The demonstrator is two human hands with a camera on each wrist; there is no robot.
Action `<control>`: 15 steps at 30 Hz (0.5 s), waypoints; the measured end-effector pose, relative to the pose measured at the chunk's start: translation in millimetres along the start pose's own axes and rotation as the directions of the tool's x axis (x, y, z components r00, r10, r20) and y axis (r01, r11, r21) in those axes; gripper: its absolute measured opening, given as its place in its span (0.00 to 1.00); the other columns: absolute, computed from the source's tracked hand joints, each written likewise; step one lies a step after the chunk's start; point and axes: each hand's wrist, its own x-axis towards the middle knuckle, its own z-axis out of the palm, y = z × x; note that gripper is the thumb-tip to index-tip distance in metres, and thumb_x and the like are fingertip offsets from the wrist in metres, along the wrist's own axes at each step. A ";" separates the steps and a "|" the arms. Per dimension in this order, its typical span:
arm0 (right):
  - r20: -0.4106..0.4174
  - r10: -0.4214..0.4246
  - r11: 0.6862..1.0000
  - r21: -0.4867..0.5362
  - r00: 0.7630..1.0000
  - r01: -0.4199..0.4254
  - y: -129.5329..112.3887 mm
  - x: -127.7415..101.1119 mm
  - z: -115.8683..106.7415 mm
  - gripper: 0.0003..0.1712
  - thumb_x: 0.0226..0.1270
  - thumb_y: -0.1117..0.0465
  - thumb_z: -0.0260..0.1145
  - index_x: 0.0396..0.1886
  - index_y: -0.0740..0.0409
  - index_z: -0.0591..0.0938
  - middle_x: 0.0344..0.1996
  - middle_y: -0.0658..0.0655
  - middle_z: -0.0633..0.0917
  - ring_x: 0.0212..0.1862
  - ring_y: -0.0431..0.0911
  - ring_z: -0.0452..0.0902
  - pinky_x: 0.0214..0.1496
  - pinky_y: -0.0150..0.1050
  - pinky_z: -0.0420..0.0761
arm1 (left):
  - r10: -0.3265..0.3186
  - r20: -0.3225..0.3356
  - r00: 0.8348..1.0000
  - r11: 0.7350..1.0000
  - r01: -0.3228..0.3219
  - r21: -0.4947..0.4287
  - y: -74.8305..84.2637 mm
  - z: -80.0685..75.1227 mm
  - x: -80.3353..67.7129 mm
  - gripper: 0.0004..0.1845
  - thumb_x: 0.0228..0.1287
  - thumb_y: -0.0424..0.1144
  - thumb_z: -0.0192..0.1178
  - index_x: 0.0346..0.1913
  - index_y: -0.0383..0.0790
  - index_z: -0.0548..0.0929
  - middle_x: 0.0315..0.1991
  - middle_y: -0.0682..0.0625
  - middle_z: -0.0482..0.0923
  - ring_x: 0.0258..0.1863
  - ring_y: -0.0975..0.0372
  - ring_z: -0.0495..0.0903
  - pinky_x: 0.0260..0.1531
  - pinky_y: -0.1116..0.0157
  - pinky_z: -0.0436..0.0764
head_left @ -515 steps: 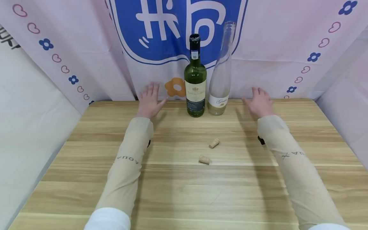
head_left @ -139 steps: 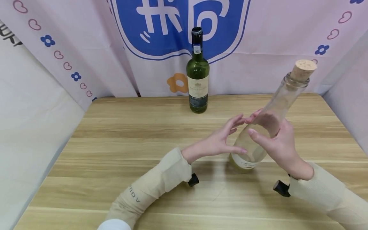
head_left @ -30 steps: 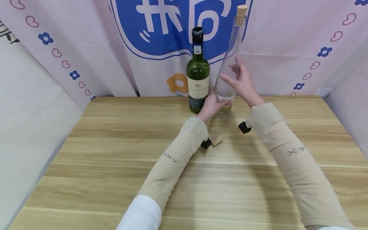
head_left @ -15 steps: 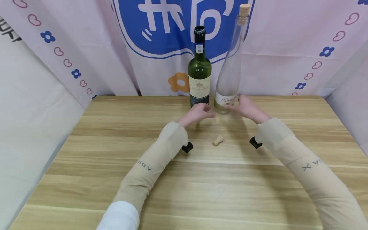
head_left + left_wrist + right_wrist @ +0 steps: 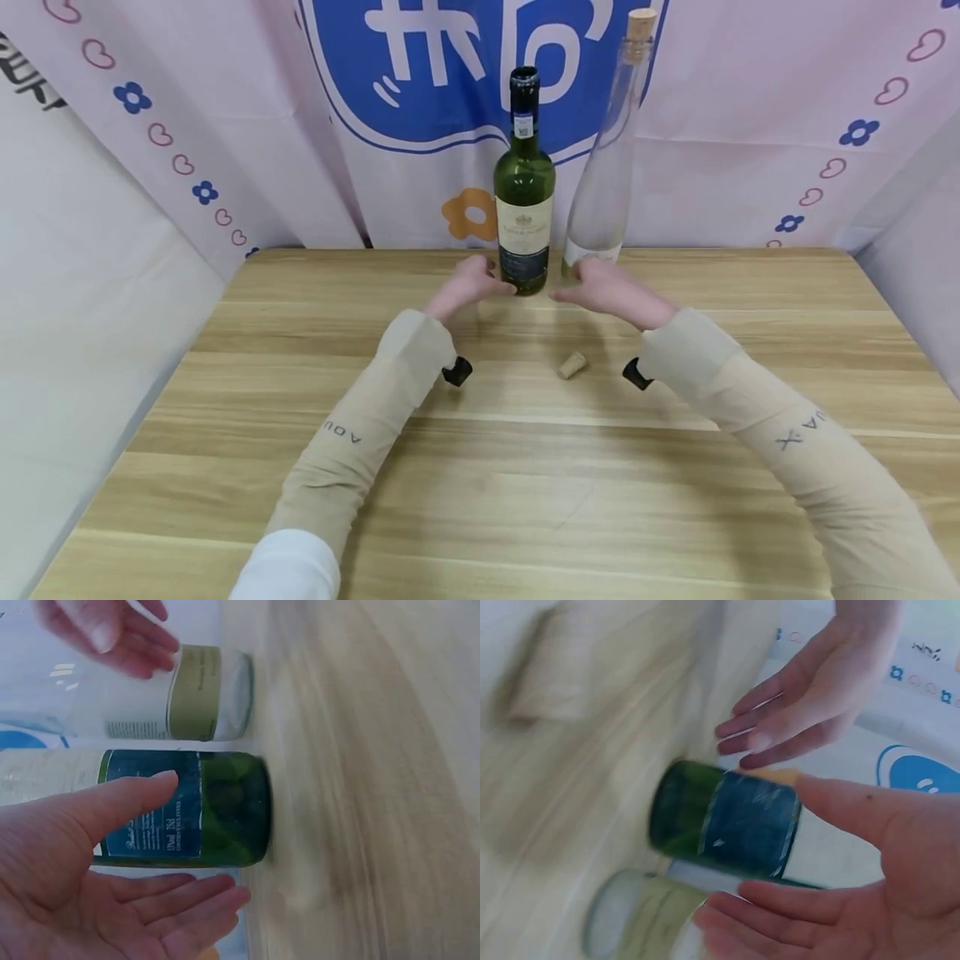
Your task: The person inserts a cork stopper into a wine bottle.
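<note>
Shifting left from the corked clear bottle (image 5: 603, 179) since 0.5 s ago, the left hand (image 5: 468, 286) and right hand (image 5: 603, 289) flank the green bottle (image 5: 524, 200), fingers straight and spread, gripping nothing. It stands upright, neck up, at the table's (image 5: 480, 492) far edge; 1 loose cork (image 5: 572, 365) lies nearer.

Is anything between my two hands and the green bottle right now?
Nothing visible. The left hand and the right hand flank the base of the green bottle, fingers open. The clear corked bottle stands behind the right hand.
</note>
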 end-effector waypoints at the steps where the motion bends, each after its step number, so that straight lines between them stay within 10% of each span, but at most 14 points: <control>1: -0.021 -0.006 1.000 0.016 1.000 0.006 -4.5 1.1 -1.4 0.36 0.64 0.48 0.58 0.60 0.72 0.65 0.57 0.70 0.70 0.56 0.59 0.68 0.56 0.52 0.70 | -0.014 -0.007 1.000 1.000 0.014 -0.020 -0.1 -1.4 0.6 0.32 0.54 0.45 0.64 0.57 0.28 0.69 0.53 0.39 0.72 0.50 0.51 0.73 0.48 0.58 0.74; 7: -0.184 -0.038 0.991 0.121 0.982 0.061 -26.6 10.8 -7.4 0.41 0.63 0.47 0.59 0.66 0.69 0.58 0.64 0.67 0.63 0.64 0.58 0.58 0.62 0.51 0.63 | -0.042 -0.044 0.998 0.990 0.035 -0.140 0.1 -3.7 6.1 0.47 0.51 0.49 0.66 0.67 0.33 0.53 0.66 0.38 0.58 0.63 0.49 0.60 0.59 0.55 0.65; 15: -0.433 -0.115 0.922 0.289 0.894 0.258 -35.6 30.8 -1.1 0.46 0.57 0.47 0.66 0.65 0.66 0.56 0.60 0.63 0.67 0.61 0.52 0.63 0.61 0.45 0.65 | 0.085 -0.156 0.984 0.927 -0.135 -0.351 -3.3 6.5 25.6 0.50 0.46 0.45 0.71 0.68 0.38 0.52 0.68 0.44 0.54 0.67 0.54 0.54 0.63 0.62 0.59</control>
